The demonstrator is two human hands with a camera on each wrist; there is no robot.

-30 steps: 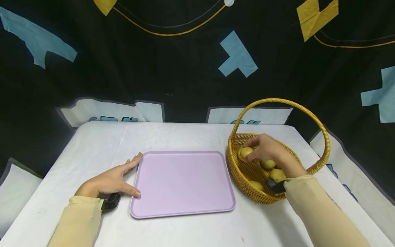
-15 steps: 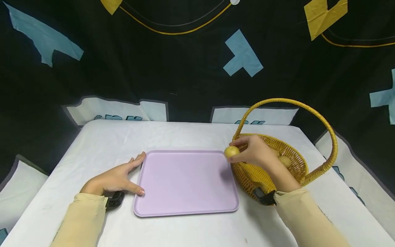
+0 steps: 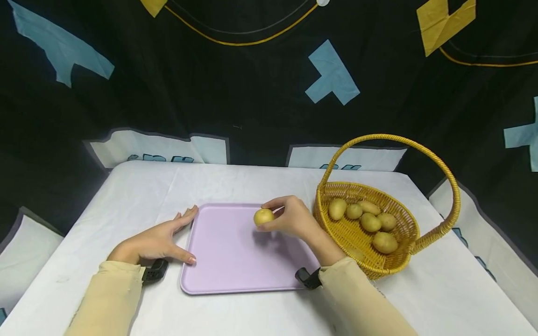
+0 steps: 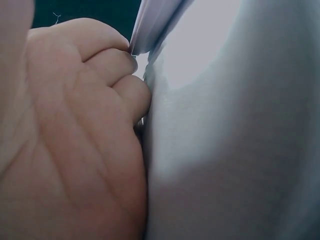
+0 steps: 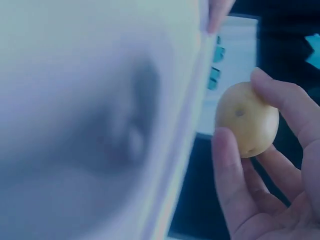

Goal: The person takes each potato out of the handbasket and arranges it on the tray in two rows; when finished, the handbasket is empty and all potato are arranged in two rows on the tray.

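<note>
One potato (image 3: 263,216), pinched in the right hand (image 3: 290,218), hangs over the lilac tray (image 3: 235,261), the left hand (image 3: 153,240) rests, fingers apart, at its edge, and a slackened pinch could send the potato rolling!

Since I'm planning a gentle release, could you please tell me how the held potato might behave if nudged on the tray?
The potato would probably roll, being rounded, though the low-rimmed tray might stop it. It seems firm, as the right hand pinches it without visible denting.
</note>
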